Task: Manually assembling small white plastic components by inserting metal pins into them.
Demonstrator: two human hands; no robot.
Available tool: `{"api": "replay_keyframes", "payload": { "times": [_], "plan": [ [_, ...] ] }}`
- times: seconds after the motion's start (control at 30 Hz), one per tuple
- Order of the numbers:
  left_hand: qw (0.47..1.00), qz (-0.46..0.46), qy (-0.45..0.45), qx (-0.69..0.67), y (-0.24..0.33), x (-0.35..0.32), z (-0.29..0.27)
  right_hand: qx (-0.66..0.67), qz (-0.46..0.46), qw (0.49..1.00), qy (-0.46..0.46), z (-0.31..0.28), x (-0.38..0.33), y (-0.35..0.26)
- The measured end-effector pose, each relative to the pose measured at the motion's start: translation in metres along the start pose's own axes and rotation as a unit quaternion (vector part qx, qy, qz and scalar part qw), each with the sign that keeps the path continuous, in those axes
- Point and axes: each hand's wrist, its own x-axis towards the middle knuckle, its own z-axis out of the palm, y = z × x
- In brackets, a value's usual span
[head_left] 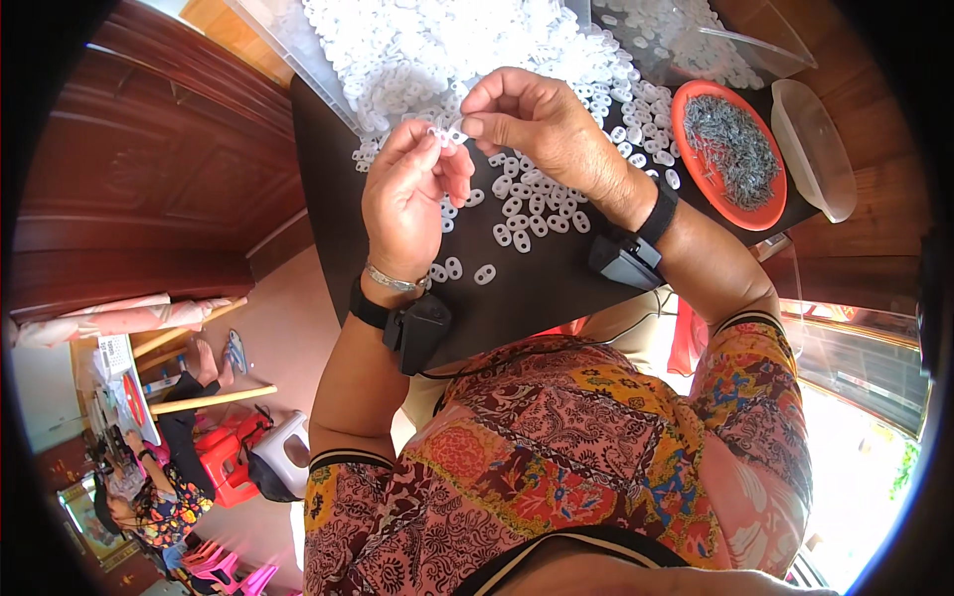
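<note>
From where I stand, L hand (405,194) is narrow, thumb + fingertips pinching a small white pc (456,135), an oval w/ holes, held up over the dark table (497,318), just in front of the big heap (467,50) of the same ovals. R hand (537,119) meets it there, thumb + index tips drawn close at the pc's R edge; can't tell if they grip the pc itself or something tiny hidden b/w them.

For doing this fingertip work well, I'd say: keep L pinch firm but light, by the rim, so the holes stay clear for R hand. Turn the pc w/ small finger rolls, not the whole wrist. Both hands close together, as now, is good, esp. w/ parts this small; a slip would prob. lose it among the loose ovals (523,241) lying below, approx. all identical.

Wrist boxes (417,328) look bulky, so best keep forearms up a bit, else they may sweep pcs about. Red-orange plate (750,221) of thin grey metal bits (735,154) sits to the R, near R forearm; mind that elbow, pls, b/c a knock could scatter the lot
</note>
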Motion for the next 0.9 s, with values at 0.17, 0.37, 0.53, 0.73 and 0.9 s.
{"api": "replay_keyframes", "payload": {
  "times": [0.17, 0.37, 0.53, 0.73, 0.9],
  "plan": [
    [1.0, 0.013, 0.005, -0.002, -0.005, -0.002, -0.001, 0.033, -0.003, 0.999, -0.004, 0.007, -0.003, 0.0],
    [1.0, -0.009, -0.009, 0.012, -0.003, -0.001, 0.003, 0.001, -0.043, 0.999, -0.011, 0.003, -0.001, 0.004],
    [1.0, 0.003, -0.011, 0.027, -0.001, -0.003, 0.004, 0.072, 0.029, 0.996, -0.034, -0.003, 0.003, 0.006],
    [0.998, 0.004, 0.018, 0.053, 0.002, -0.003, 0.001, 0.163, 0.081, 0.982, -0.055, -0.009, 0.004, 0.006],
    [0.993, 0.026, 0.036, 0.11, 0.004, -0.004, 0.006, 0.151, 0.068, 0.984, -0.059, -0.01, 0.003, 0.004]
  ]
}}
